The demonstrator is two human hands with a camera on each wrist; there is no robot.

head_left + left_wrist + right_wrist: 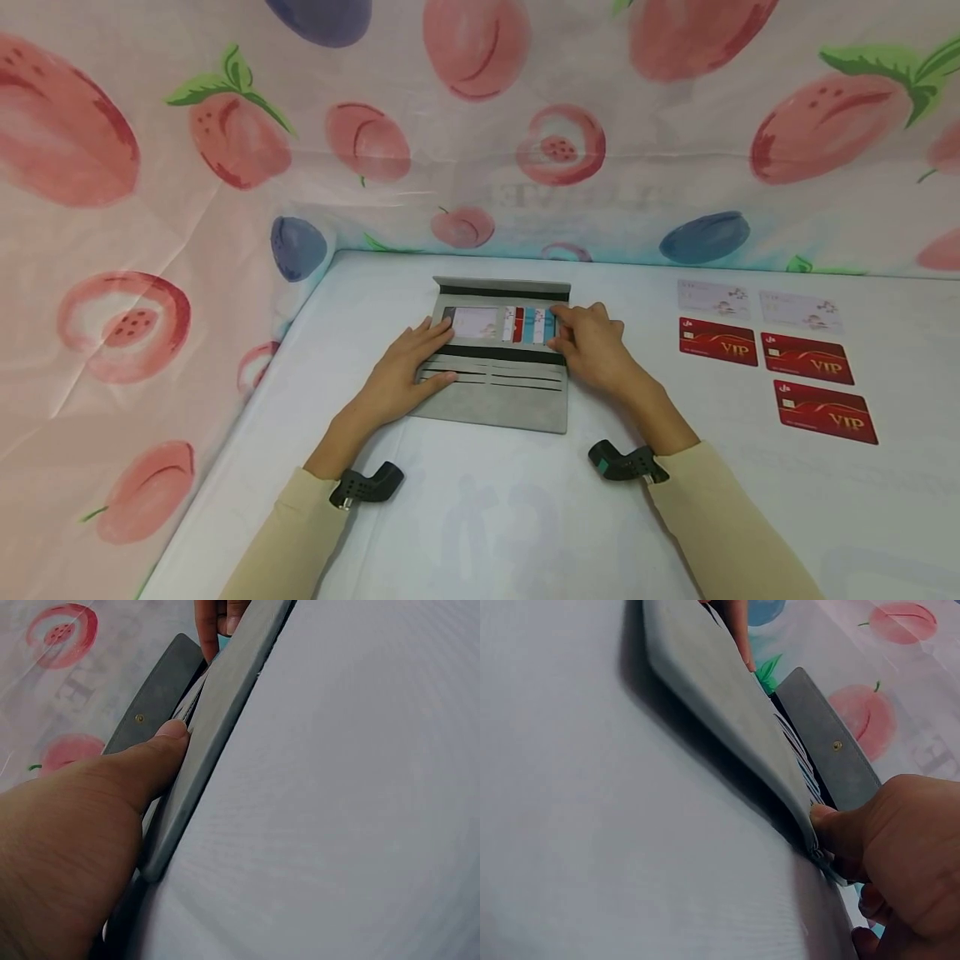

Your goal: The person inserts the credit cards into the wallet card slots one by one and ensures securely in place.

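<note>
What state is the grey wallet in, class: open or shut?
Open: the grey wallet lies spread, its flap raised, slots and inner cards showing in the head view.

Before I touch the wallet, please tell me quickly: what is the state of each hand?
Left hand: open, resting on the wallet's left side.
Right hand: closed, seemingly pinching the blue card at the wallet's right side.

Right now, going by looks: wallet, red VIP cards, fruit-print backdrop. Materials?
Wallet: matte grey, probably leather or faux leather; smooth, rounded edge. Its snap looks metal: brassy colour.
Red VIP cards: likely plastic, smooth printed finish; they lie flat, stiff-looking, like bank cards.
Backdrop: thin plastic sheeting or fabric, faint sheen, creased; can't tell which.
</note>
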